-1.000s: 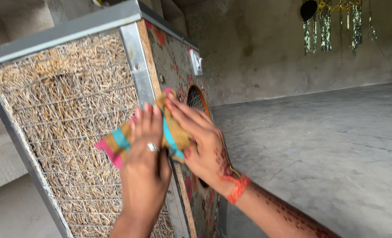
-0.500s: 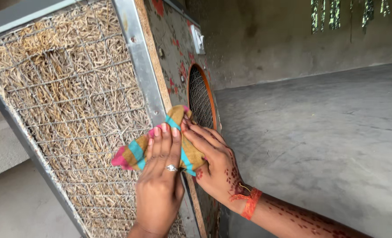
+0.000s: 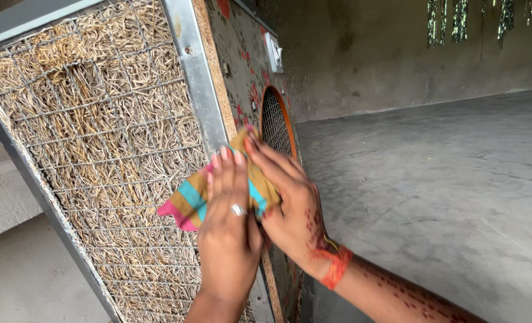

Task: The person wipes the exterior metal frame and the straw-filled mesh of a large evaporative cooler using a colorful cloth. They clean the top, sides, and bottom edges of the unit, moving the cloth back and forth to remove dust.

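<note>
A striped cloth [image 3: 185, 200], brown with teal and pink bands, is pressed against the corner of a tall air cooler [image 3: 195, 72]. My left hand [image 3: 229, 233], with a ring on one finger, lies flat on the cloth over the metal corner strip. My right hand [image 3: 290, 206], with an orange thread at the wrist, presses the cloth's other end against the cooler's flowered front panel, just below the round fan grille [image 3: 275, 122]. Both hands hold the cloth.
The cooler's side is a straw pad behind wire mesh [image 3: 92, 137]. A white switch [image 3: 274, 52] sits high on the front panel. A grey concrete floor [image 3: 433, 179] spreads to the right, up to a wall with shiny hanging streamers [image 3: 457, 21].
Both hands and the cloth have slid down the cooler's corner edge, from near the top to beside the fan grille. The view has tilted down slightly.
</note>
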